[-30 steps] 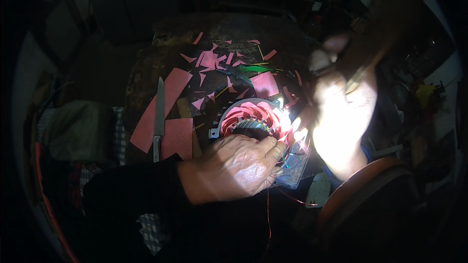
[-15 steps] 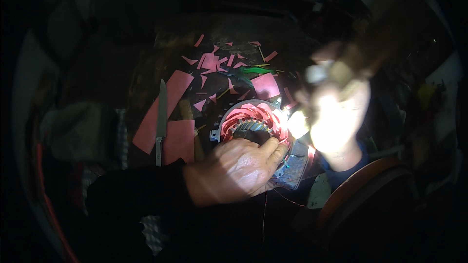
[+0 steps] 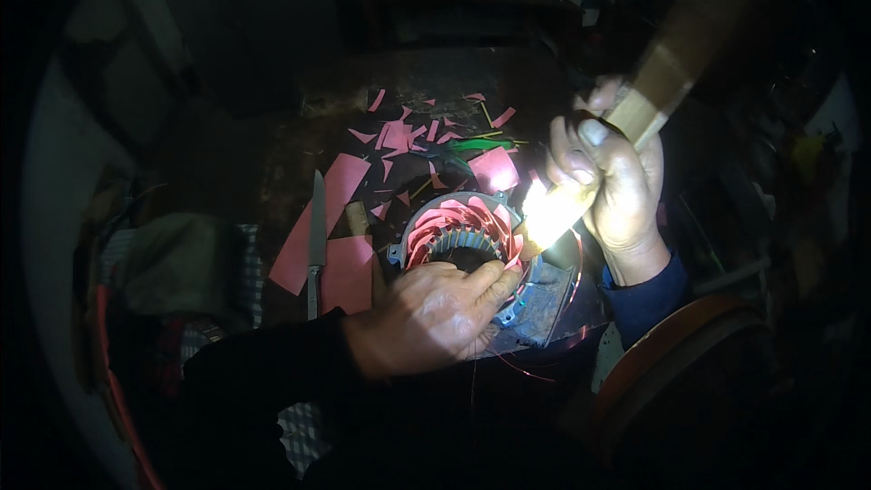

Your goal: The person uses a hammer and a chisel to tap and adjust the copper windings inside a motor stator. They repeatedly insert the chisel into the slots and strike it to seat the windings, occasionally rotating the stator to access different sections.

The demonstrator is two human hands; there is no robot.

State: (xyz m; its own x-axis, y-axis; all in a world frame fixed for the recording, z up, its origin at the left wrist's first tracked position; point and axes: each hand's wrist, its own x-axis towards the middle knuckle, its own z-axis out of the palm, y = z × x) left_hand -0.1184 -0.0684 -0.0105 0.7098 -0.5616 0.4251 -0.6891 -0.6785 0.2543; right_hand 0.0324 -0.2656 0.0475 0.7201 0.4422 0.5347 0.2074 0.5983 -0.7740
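An electric motor stator (image 3: 396,254) with a ring of copper windings and pink insulating paper (image 3: 467,211) stands on the table in front of me. My left hand (image 3: 431,308) lies across its near side, thumb and forefinger pinching the paper and winding at the right of the ring. In my right hand (image 3: 626,191), fingers are wrapped round a flat wooden stick (image 3: 644,113), slanting from upper right down to the ring's right side. Bright light washes out its lower part, so contact with the coils is hard to judge. Thin copper wires (image 3: 517,367) trail below the left hand.
A knife (image 3: 317,227) lies over pink sheets (image 3: 347,272) on the left. Pink scraps (image 3: 395,134) and a green object (image 3: 481,143) are scattered behind the stator. A rounded orange-brown rim (image 3: 671,336) is at lower right, a greyish cloth (image 3: 172,263) at far left.
The view has shifted a little. My right hand and the stick, smeared by motion before, now show more sharply, with the stick slanting down toward the coils. My left hand keeps its pinch there.
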